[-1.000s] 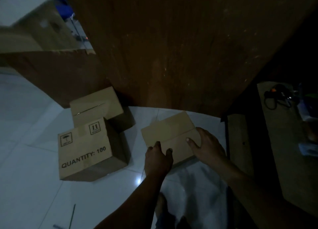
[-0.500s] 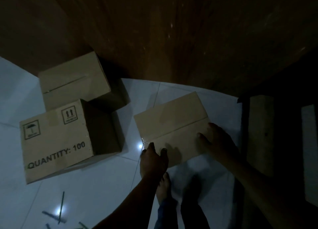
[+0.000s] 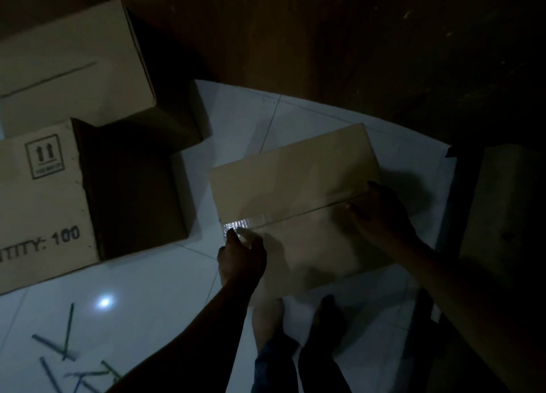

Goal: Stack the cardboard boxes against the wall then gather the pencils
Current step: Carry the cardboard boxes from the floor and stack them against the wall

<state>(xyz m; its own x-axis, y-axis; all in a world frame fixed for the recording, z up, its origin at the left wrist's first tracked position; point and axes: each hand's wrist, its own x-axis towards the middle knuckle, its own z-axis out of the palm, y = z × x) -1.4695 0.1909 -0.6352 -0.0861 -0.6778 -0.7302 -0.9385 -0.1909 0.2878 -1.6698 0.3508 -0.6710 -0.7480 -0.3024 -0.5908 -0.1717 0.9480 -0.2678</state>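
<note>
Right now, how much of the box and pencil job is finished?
Not much looks done: the printed box and the back box sit on the floor near the wall, not stacked. In hand: the left hand and right hand grip the plain box. Left: stacking the boxes, then gathering the pencils scattered on the floor.

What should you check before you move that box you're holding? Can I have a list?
1. Left hand and right hand both grip the taped box: ok.
2. Top seam closed: ok.
3. Bare tile floor by the wall: ok.
4. Feet out from under the box: not ok.
5. Box weight: cannot tell.
6. Pencils gathered: not ok, scattered.
</note>
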